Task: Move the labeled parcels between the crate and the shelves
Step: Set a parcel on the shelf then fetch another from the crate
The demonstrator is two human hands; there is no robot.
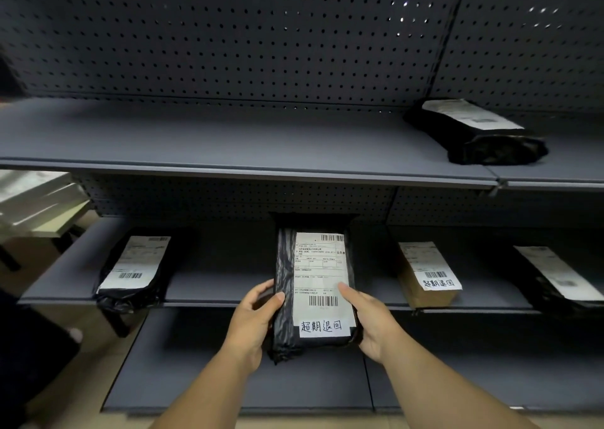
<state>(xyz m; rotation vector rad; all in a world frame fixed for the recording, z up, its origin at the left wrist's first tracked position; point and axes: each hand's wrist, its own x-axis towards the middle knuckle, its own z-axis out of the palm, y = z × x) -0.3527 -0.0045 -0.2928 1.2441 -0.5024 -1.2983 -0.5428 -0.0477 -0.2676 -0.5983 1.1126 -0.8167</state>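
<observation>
A black-wrapped parcel (315, 284) with a white shipping label and a handwritten tag juts out over the front edge of the middle shelf (209, 286). My left hand (253, 320) grips its left side, thumb on top. My right hand (366, 317) grips its right side, thumb on the label. On the same shelf lie a black parcel (130, 268) at the left, a brown cardboard parcel (428, 276) with a handwritten tag, and a black parcel (555, 278) at the far right. No crate is in view.
The upper shelf (228, 140) carries one black parcel (474, 131) at the right. A lower shelf (202, 373) runs beneath my arms. Dark pegboard (261, 36) backs the shelving. A pale table (36, 199) stands at the left, beside a dark shape at the lower left edge.
</observation>
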